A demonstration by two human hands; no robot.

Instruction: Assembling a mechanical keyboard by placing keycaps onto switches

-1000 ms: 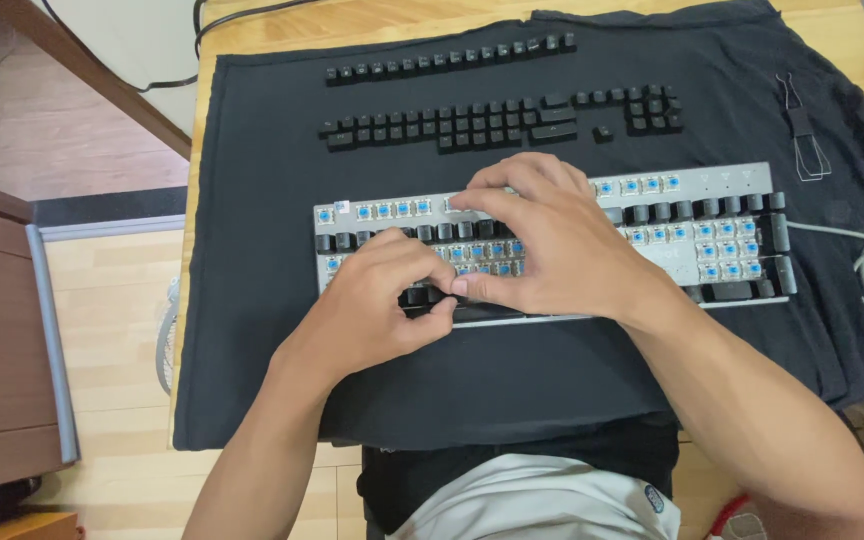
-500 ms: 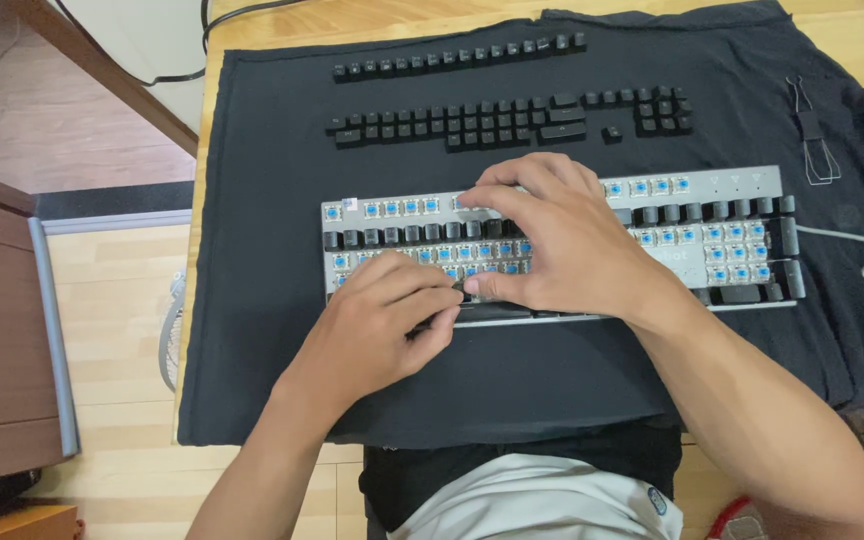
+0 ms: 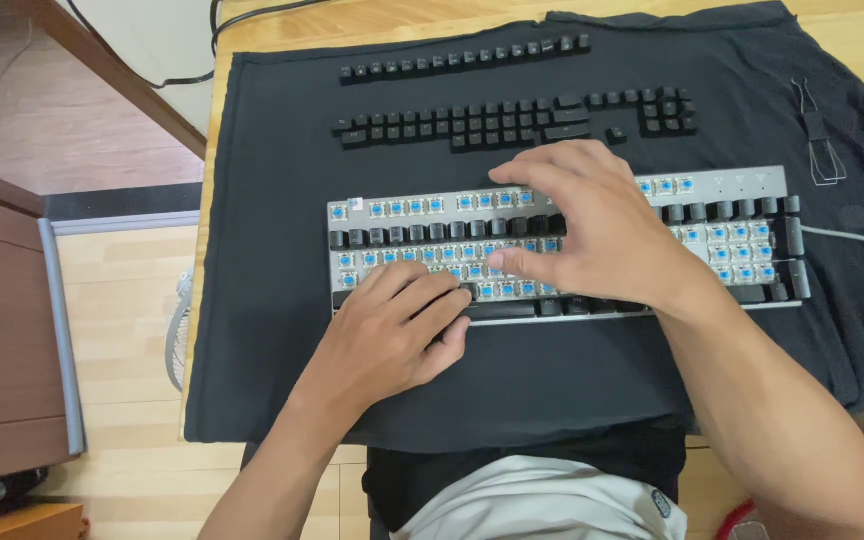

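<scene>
Keyboard: a silver mechanical keyboard with blue switches (image 3: pixel 742 245) is laid long axis left-to-right on a black cloth (image 3: pixel 272 250)
Left hand (image 3: pixel 392 335): curled, fingertips pressed on the front key row; grip cannot be told
Right hand (image 3: pixel 592 225): spread flat, released, over the middle
Removed black keycaps (image 3: pixel 512 120): lined up beyond, nearer the right hand

Under my fingers (image 3: pixel 422 300) the keyboard (image 3: pixel 752 185) has a plate of brushed grey metal, matt, with small blue plastic switches. The loose keycaps (image 3: pixel 512 120) are black plastic, matt and smooth. All lies on a dark cloth (image 3: pixel 272 250), soft and a little wrinkled. The counter (image 3: pixel 402 20) is light wood, smooth, slightly glossy.
</scene>
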